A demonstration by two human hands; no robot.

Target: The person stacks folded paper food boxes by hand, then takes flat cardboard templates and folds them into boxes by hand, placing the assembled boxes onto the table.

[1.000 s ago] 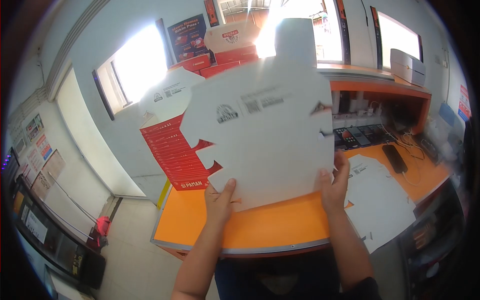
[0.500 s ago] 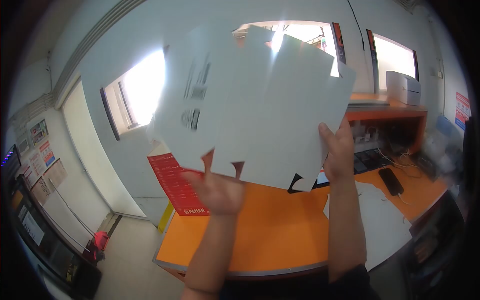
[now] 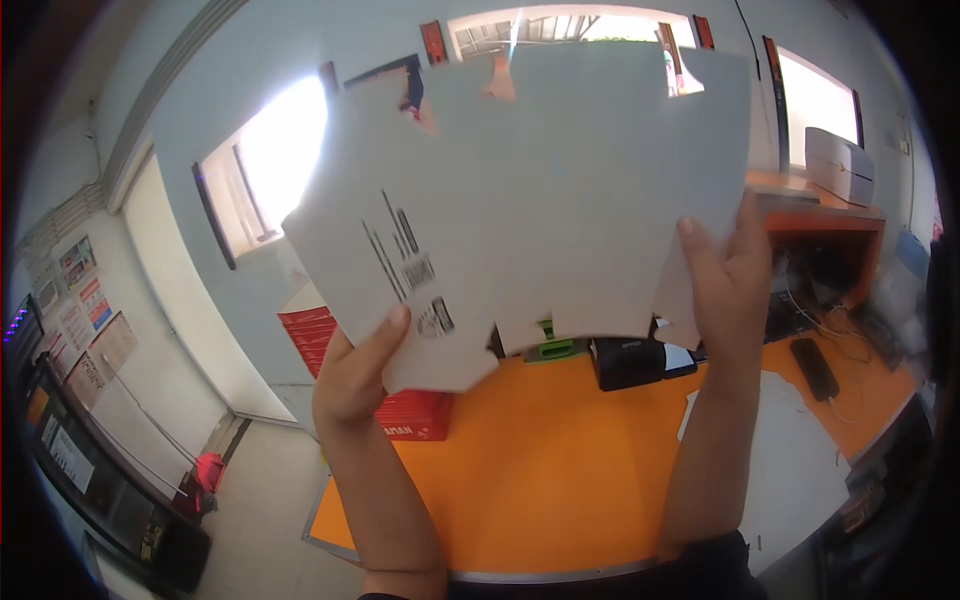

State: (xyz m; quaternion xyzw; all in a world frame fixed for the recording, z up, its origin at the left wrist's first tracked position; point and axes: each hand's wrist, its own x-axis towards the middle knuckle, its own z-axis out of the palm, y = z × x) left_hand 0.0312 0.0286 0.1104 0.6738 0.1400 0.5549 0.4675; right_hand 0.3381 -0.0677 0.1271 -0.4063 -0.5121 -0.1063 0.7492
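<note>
A flat, die-cut cardboard box blank [image 3: 570, 190], pale grey-white with notched edges, is held up in front of me above the table. Dark printed lines, a barcode and a stamp-like mark run down its left part. My left hand [image 3: 360, 380] grips the lower left edge, thumb on the near face. On the right edge, my right hand [image 3: 730, 280] is closed with its thumb on the near face too. Fingers behind the cardboard are hidden. Below the blank's left side, a red printed box [image 3: 418, 415] stands on the orange table [image 3: 540, 470], partly covered.
Another white cardboard sheet [image 3: 790, 470] lies on the table at right, near a black phone [image 3: 815, 370] with a cable. Behind the blank are a black device [image 3: 630, 364] and a green object [image 3: 556, 348]. A white printer [image 3: 838, 165] stands on the orange shelf.
My left hand has gone from open below the blank to gripping its left edge. The blank has turned and levelled out, and my right hand has moved slightly right with it.
</note>
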